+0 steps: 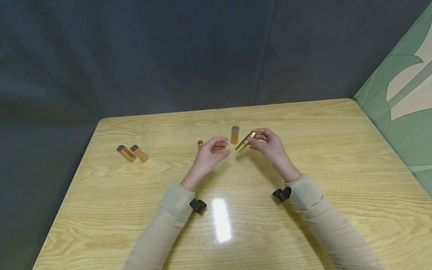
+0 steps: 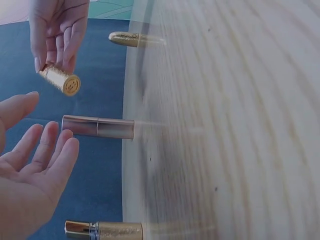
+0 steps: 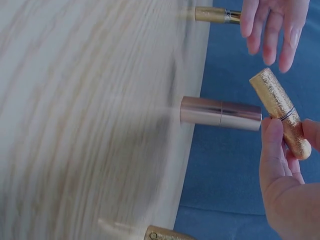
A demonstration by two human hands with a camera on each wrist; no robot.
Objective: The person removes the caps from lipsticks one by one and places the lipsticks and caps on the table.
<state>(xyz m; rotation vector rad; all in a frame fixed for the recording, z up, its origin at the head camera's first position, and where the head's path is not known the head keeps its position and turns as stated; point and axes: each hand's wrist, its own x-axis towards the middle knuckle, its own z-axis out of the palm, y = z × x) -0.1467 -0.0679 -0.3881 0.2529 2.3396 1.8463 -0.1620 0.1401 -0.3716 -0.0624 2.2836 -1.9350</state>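
My right hand [image 1: 268, 146] pinches a gold, textured lipstick tube [image 1: 245, 141] near its rounded end, holding it tilted above the table. The tube's flat end points toward my left hand [image 1: 210, 153], whose fingers are loosely spread and grip nothing. Between the two hands, a little farther back, stands a rose-gold lipstick tube [image 1: 234, 135]. Behind my left hand is a gold lipstick base [image 1: 200, 143], partly covered in the head view; the left wrist view shows its shiny uncapped top [image 2: 77, 230].
Two more rose-gold tubes [image 1: 126, 153] stand at the left of the wooden table [image 1: 101, 210]. Another gold tube [image 2: 124, 39] with a rounded top stands upright beyond my right hand in the left wrist view. A dark curtain [image 1: 168, 56] hangs behind the table.
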